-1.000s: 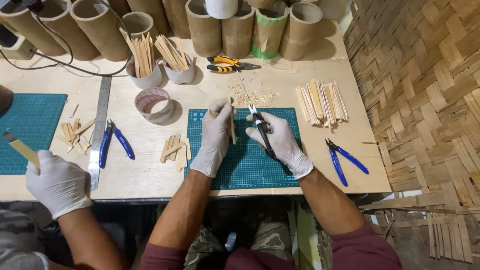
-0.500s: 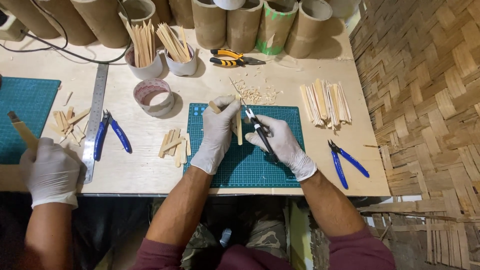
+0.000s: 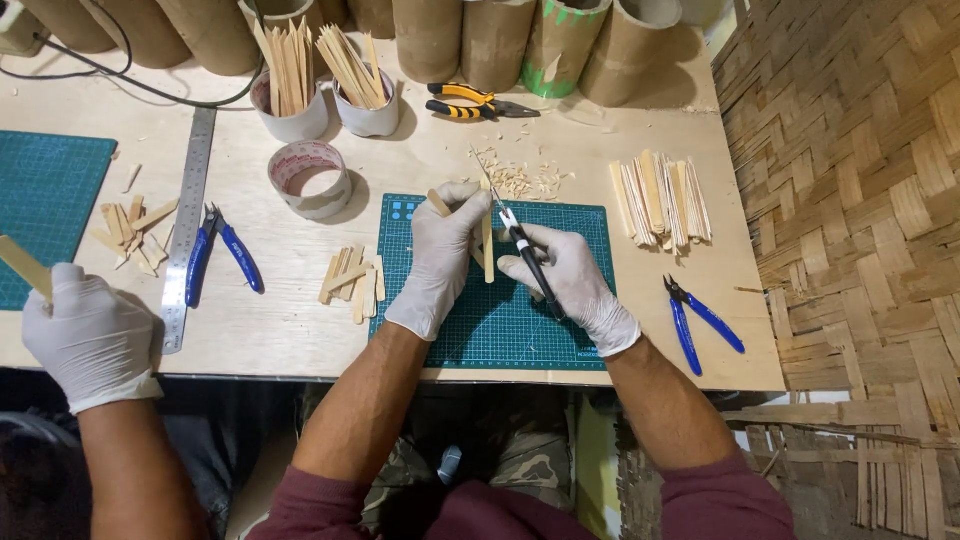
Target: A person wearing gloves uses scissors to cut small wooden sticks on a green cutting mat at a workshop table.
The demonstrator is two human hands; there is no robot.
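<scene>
My left hand (image 3: 442,255), in a white glove, pins a thin bamboo strip (image 3: 488,243) upright on the green cutting mat (image 3: 500,320). My right hand (image 3: 572,283), also gloved, grips a black-handled craft knife (image 3: 527,258) whose blade tip meets the upper part of the strip. Pale shavings (image 3: 515,182) lie just beyond the mat's far edge. A small pile of cut bamboo pieces (image 3: 352,280) lies left of the mat, beside my left wrist.
A stack of bamboo slats (image 3: 660,200) and blue cutters (image 3: 700,322) lie to the right. A tape roll (image 3: 309,178), two cups of sticks (image 3: 290,85), yellow pliers (image 3: 475,100) and cardboard tubes (image 3: 490,35) stand behind. At left, another person's gloved hand (image 3: 90,335) holds a slat; a steel ruler (image 3: 188,225) and second blue cutters (image 3: 215,250) lie there.
The view has shifted slightly. My hands stay on the strip and knife, with the blade working a little along the strip. The other person's hand at left has shifted slightly.
</scene>
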